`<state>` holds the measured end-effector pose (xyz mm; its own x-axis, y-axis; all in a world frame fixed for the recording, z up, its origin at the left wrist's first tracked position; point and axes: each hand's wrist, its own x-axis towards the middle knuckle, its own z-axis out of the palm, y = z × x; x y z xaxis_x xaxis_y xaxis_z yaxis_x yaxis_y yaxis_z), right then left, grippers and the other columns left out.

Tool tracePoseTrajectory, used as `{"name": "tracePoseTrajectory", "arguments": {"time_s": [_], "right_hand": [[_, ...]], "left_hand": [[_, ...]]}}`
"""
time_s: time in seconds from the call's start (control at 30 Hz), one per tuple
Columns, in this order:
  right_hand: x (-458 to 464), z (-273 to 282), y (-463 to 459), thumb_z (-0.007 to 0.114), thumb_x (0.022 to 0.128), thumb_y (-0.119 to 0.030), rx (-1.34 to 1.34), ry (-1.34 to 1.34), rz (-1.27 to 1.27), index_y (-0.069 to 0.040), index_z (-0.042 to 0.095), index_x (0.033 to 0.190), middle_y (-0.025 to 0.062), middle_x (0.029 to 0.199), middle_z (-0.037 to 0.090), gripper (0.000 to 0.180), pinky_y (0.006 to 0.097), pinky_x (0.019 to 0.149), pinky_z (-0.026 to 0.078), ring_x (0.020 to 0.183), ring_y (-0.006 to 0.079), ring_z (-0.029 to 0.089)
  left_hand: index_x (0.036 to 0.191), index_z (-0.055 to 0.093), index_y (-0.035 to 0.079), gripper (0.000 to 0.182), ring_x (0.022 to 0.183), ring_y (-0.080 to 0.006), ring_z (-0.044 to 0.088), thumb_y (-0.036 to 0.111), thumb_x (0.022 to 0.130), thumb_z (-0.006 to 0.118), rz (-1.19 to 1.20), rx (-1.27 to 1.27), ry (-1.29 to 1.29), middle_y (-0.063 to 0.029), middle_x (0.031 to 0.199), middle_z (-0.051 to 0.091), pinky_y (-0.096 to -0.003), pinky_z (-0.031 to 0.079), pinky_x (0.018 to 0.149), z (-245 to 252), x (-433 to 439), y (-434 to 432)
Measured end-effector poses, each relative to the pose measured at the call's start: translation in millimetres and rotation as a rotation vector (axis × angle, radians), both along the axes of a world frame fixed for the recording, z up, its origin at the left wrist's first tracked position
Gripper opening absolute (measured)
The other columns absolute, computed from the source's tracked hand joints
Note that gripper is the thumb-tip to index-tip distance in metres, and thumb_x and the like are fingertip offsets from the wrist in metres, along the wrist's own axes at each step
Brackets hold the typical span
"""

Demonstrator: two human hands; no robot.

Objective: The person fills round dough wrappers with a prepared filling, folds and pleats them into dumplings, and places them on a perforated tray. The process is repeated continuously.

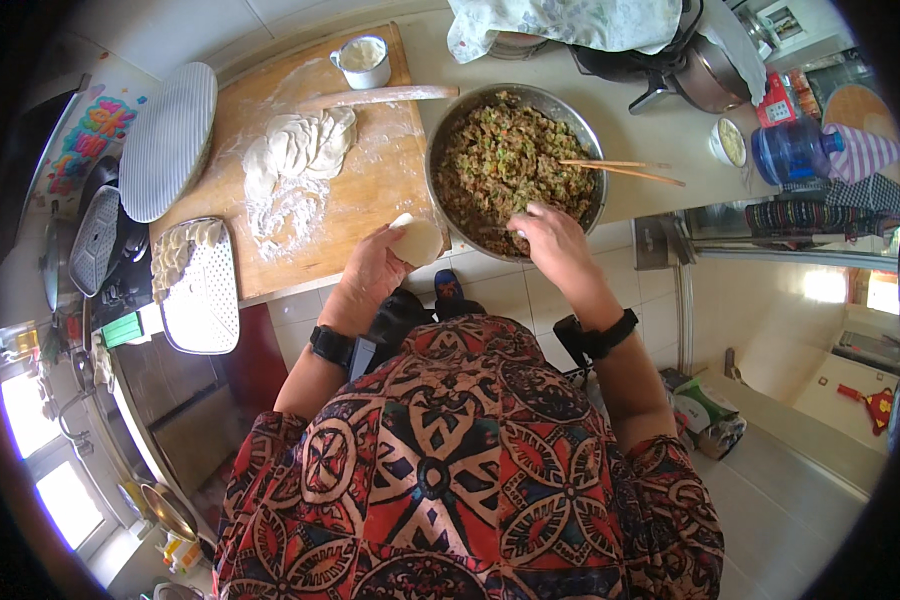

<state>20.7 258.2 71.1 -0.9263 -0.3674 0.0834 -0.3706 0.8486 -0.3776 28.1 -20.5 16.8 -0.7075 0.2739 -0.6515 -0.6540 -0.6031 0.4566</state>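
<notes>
A round dough wrapper (421, 241) lies in my left hand (373, 262), gripped at its edge beside the cutting board's corner. My right hand (556, 238) hangs over the near rim of a steel bowl (433, 169) with its fingers bent; whether they hold anything cannot be told. Chopped meat-and-vegetable filling (521, 150) heaps up in the bowl. A pair of wooden chopsticks (630, 166) rests in that filling, its ends jutting past the right rim, apart from my fingers. On the floured wooden board (379, 176) a stack of overlapping wrappers (300, 144) is fanned out.
A rolling pin (382, 96) and a white enamel mug (363, 66) of flour are at the board's back. Left stand a perforated tray (202, 300) with several dumplings (184, 251) and a ribbed round lid (166, 142). Farther right are a small bowl (729, 142) and a pan (709, 75).
</notes>
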Motion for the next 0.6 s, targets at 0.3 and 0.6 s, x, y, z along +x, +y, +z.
{"name": "tracePoseTrajectory", "arguments": {"time_s": [0.3,0.6], "right_hand": [[-12,20,20,0.057,0.083,-0.002,0.053,-0.092,-0.097,-0.007,0.071,0.087,0.0124,0.086,0.066,0.015,0.0421,0.074,0.052,0.084,0.0326,0.065],[-4,13,32,0.061,0.088,-0.005,-0.173,-0.287,-0.091,-0.004,0.071,0.097,0.0169,0.093,0.069,0.014,0.0422,0.078,0.051,0.088,0.0350,0.065]], "left_hand": [[0.126,0.044,-0.009,0.033,0.116,-0.0370,0.058,0.013,0.101,0.038,-0.047,0.011,0.053,-0.0244,0.126,0.055,-0.0501,0.048,0.101,5,6,2],[0.126,0.040,-0.011,0.034,0.116,-0.0395,0.058,0.013,0.102,0.037,-0.069,0.046,0.008,-0.0261,0.125,0.054,-0.0518,0.048,0.101,-6,5,0]]}}
